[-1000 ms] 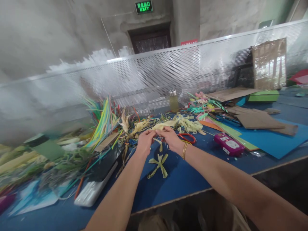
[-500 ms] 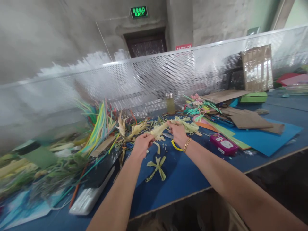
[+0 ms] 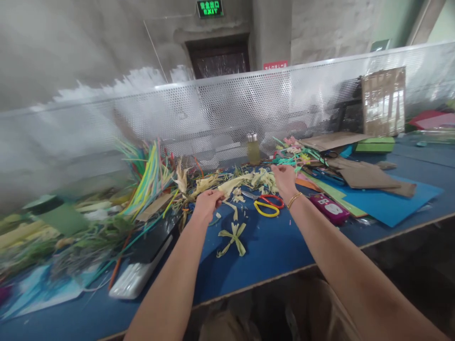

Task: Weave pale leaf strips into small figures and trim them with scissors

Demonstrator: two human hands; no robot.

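Note:
My left hand [image 3: 208, 204] pinches one end of a pale corn husk strip [image 3: 232, 183], which stretches right over the husk pile. My right hand [image 3: 284, 181] is at the right end of the pile of husk scraps [image 3: 262, 178], fingers closed together; what they hold, if anything, is hidden. Between my hands lie scissors [image 3: 267, 210] with one red and one yellow handle loop, blades pointing left. Nearer me, a cross-shaped piece of tied husk [image 3: 233, 240] rests on the blue table [image 3: 270, 251].
Left are bundled colourful stems [image 3: 145, 182], a black-and-white device [image 3: 142, 265] and a green cylinder [image 3: 57, 218]. Right are a magenta box [image 3: 330, 208], blue sheet [image 3: 408, 201] and cardboard pieces [image 3: 369, 175]. A bottle [image 3: 253, 149] stands before the perforated metal divider [image 3: 227, 109].
My right hand has let go of the husk strip and moved right and away, uncovering the scissors. My left hand still grips its end of the strip.

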